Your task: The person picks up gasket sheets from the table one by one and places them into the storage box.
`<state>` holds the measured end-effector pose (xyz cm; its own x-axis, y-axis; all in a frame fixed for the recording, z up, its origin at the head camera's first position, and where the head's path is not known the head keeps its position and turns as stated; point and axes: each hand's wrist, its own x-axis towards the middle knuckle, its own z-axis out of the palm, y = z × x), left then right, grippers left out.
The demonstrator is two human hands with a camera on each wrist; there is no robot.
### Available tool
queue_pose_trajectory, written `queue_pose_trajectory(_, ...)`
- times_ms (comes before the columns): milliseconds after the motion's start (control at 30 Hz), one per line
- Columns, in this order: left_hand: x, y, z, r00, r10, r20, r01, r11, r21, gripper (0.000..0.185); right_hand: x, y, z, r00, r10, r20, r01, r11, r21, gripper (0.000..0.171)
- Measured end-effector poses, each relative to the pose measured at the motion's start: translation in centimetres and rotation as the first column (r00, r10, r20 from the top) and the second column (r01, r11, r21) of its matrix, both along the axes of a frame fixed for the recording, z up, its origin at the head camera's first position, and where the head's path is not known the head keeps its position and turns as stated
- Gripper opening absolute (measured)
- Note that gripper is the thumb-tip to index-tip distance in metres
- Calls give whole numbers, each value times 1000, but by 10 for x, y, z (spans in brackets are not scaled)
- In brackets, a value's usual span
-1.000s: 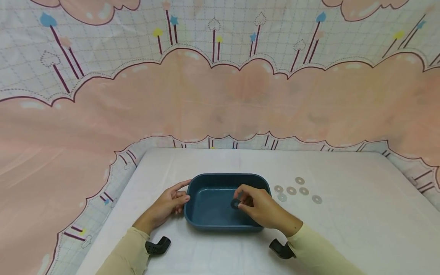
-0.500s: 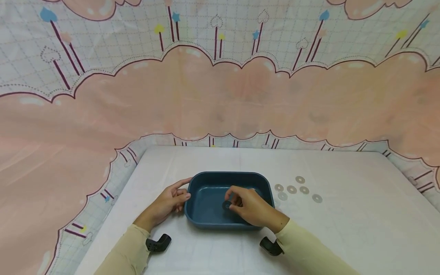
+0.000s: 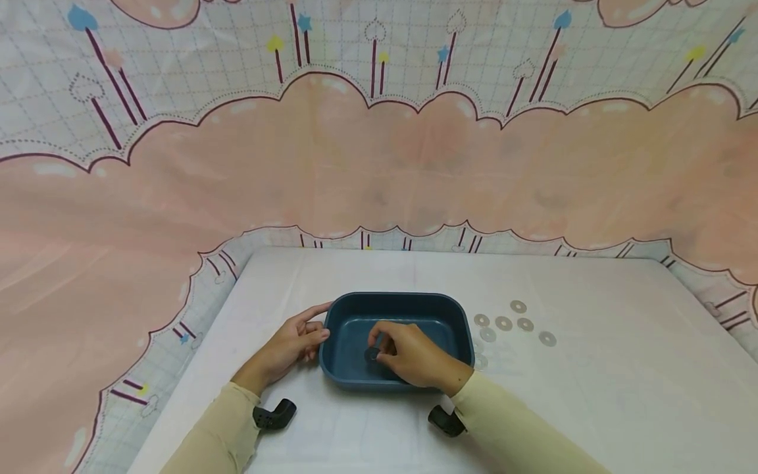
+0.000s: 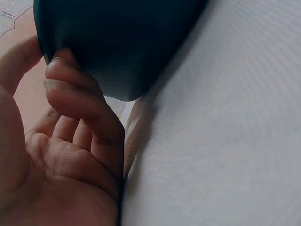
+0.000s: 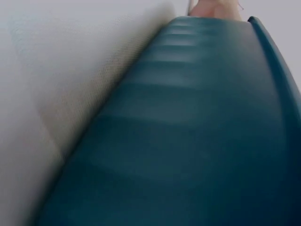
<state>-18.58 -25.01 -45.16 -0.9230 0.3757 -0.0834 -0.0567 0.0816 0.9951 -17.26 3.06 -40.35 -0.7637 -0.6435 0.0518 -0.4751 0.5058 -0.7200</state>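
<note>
Pinched in the right hand (image 3: 408,359) fingers, a dark washer (image 3: 372,355) is held low inside the blue tray (image 3: 397,304), steadied by the left hand (image 3: 290,345); a loosened pinch could let it drop and bounce.

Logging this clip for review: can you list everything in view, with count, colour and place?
tray: one, dark blue, on the table's near middle.
washer in the grip: one, dark-looking, pinched low inside the tray.
loose washers: five clear ones, silver-grey, on the table right of the tray; a possible sixth is faint beside the tray's right wall.
table: one, white cover.
backdrop cloth: one, pink clouds on a pale grid print, behind and around the table.
wrist camera mounts: two, black, one under each wrist.
left hand: rests against the tray's left wall, fingers curled at its outer corner.
right hand: over the tray, pinching the washer.
sleeves: two, cream.
</note>
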Motion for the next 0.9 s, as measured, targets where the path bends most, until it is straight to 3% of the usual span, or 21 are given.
queue_pose_trajectory(233,0,-1,-1,1000,-3,4,3,1000,-6,66,-8,-11,-6,1000,24,-7,-24,1000,10,20)
queue_pose_trajectory(700,1,0,1,1000,6,3,-6,1000,-21,65,-17,-19,-16,993,1,115,-1,1000,4,19)
queue_pose_trajectory(900,0,1,0,1000,-12,-8,12,1000,-4,65,-16,-22,-18,994,-13,105,14,1000,-10,18)
